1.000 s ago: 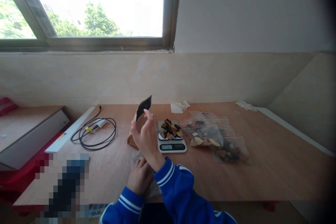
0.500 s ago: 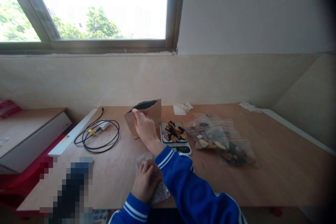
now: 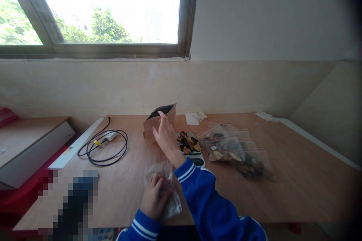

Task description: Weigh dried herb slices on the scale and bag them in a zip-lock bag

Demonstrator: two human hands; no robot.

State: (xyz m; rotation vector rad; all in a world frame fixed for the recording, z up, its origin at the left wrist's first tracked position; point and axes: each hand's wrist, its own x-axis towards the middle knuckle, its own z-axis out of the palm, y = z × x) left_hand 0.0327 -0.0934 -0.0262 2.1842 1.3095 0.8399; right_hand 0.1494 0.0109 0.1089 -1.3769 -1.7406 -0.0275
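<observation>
Plainly, the paper bag (image 3: 149,128) opens upward (mouth (image 3: 167,109) running left to right).

A lane is left between cable (image 3: 104,140) and paper bag (image 3: 151,125). The scale (image 3: 199,162) is obstructed at left by the right hand (image 3: 166,135) and flanked at right by plastic bags (image 3: 240,152).

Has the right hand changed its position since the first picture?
Yes. Judged against the scale, the right hand has moved forward, towards the wall, and slightly rightward; hand and wrist now hide part of the scale.
</observation>
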